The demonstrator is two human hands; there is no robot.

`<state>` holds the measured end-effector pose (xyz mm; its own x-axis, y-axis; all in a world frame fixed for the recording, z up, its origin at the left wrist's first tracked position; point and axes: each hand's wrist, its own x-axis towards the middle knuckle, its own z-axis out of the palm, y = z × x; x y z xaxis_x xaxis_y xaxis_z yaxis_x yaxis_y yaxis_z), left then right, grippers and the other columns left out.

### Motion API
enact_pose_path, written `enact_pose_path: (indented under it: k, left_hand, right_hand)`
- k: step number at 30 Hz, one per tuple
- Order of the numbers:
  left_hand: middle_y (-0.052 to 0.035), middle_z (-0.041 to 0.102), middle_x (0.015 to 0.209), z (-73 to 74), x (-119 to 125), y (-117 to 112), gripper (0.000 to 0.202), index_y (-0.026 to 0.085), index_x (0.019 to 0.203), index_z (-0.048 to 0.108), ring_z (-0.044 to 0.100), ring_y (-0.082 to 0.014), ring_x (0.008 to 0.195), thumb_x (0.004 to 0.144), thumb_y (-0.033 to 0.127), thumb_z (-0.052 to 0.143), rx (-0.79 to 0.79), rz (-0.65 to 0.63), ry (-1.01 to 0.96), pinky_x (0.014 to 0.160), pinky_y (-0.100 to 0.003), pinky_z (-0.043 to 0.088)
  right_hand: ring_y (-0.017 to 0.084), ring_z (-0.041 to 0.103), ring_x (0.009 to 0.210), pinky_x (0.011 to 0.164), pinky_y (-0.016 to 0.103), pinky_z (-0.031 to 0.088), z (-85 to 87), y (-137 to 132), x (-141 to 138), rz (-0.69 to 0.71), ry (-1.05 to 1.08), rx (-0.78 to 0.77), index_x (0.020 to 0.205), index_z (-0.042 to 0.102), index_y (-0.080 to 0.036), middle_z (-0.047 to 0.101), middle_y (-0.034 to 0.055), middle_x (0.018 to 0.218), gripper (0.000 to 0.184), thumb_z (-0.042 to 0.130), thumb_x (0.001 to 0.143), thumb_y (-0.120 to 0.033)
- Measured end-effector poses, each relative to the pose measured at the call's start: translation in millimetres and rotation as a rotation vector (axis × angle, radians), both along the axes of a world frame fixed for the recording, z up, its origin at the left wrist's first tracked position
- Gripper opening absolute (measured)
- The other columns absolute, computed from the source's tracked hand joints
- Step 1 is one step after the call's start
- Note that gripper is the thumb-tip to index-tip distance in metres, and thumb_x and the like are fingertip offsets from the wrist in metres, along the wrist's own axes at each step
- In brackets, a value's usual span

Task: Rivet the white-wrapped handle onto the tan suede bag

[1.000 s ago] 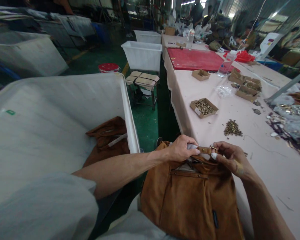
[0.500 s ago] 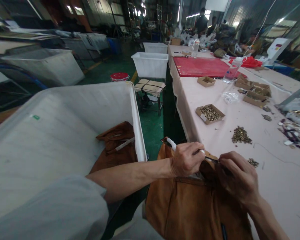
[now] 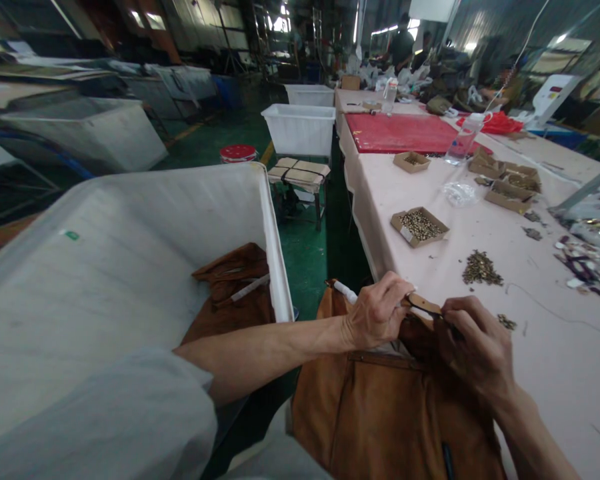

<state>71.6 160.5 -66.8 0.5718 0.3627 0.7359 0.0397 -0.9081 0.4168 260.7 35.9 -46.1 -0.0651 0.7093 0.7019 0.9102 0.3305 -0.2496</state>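
Observation:
A tan suede bag [image 3: 380, 413] lies on my lap against the edge of the pink table [image 3: 540, 347]. My left hand [image 3: 375, 313] is closed on the bag's brown strap [image 3: 423, 304] near its top, where a white-wrapped handle end [image 3: 347, 291] sticks out. My right hand [image 3: 473, 350] is closed in a pinch on the other end of the same strap; what sits under its fingertips is hidden.
A large white bin [image 3: 130, 267] at my left holds another tan bag [image 3: 233, 287]. On the table lie a box of brass hardware [image 3: 420, 227], loose brass pieces [image 3: 480, 268], more boxes [image 3: 505, 183], a bottle [image 3: 457, 143] and a red mat [image 3: 405, 132]. People work at the far end.
The view rose from one second ago. The strap, then held level between both hands with its buckle showing, is now tilted and my right hand covers its end. Little differs from half a second ago.

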Motion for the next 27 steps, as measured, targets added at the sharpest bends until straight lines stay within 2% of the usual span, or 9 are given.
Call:
enact_pose_path:
  k: [4,9,12,16,20,27]
  left_hand:
    - [-0.0121,0.059,0.106,-2.2,1.7,-0.9,0.027,0.015,0.122,0.054,0.062,-0.0217,0.096,0.094,0.014,0.05,-0.074,-0.01,0.044,0.077,-0.032,0.056]
    - [-0.0112,0.061,0.106,-2.5,3.0,-0.3,0.024,0.016,0.12,0.054,0.063,-0.0217,0.097,0.096,0.014,0.047,-0.17,-0.056,0.018,0.081,-0.033,0.056]
    - [-0.0111,0.063,0.104,-0.4,3.8,0.7,0.028,0.015,0.12,0.056,0.063,-0.0222,0.096,0.093,0.012,0.05,-0.241,-0.078,-0.015,0.082,-0.034,0.055]
    - [-0.0108,0.066,0.107,3.8,2.3,0.9,0.031,0.015,0.121,0.062,0.065,-0.0213,0.096,0.09,0.014,0.057,-0.316,-0.067,0.026,0.083,-0.033,0.054]
    - [-0.0096,0.068,0.105,3.4,1.2,1.0,0.025,0.017,0.116,0.068,0.066,-0.02,0.095,0.093,0.017,0.058,-0.333,-0.06,0.026,0.083,-0.031,0.054]
    - [-0.0088,0.073,0.099,-4.0,2.1,3.4,0.022,0.014,0.11,0.071,0.069,-0.0191,0.089,0.095,0.017,0.055,-0.33,-0.026,0.119,0.079,-0.028,0.052]
  right_hand:
    - [0.014,0.064,0.077,0.062,0.024,0.047,-2.7,2.5,2.9,-0.003,0.054,-0.04,0.088,0.059,-0.019,0.063,0.006,0.1,0.012,0.062,0.093,-0.009]
    - [0.017,0.067,0.087,0.067,0.025,0.052,-6.6,5.2,4.4,-0.023,0.061,-0.03,0.093,0.06,-0.02,0.065,0.0081,0.107,0.009,0.062,0.093,-0.011]
    - [0.018,0.069,0.089,0.069,0.026,0.054,-6.3,5.4,7.5,0.037,0.101,-0.067,0.1,0.059,-0.021,0.068,0.0088,0.107,0.011,0.061,0.095,-0.011]
    - [0.018,0.069,0.081,0.067,0.026,0.053,-4.2,4.3,12.5,0.097,0.177,-0.142,0.104,0.06,-0.022,0.07,0.0066,0.1,0.011,0.061,0.095,-0.014]
    - [0.018,0.069,0.08,0.066,0.027,0.053,-6.1,4.1,15.3,0.069,0.202,-0.157,0.112,0.061,-0.022,0.069,0.0061,0.099,0.017,0.062,0.096,-0.016]
    - [0.02,0.07,0.089,0.075,0.03,0.056,-12.9,5.5,20.5,0.141,0.187,-0.188,0.118,0.064,-0.02,0.071,0.0082,0.104,0.023,0.063,0.095,-0.015]
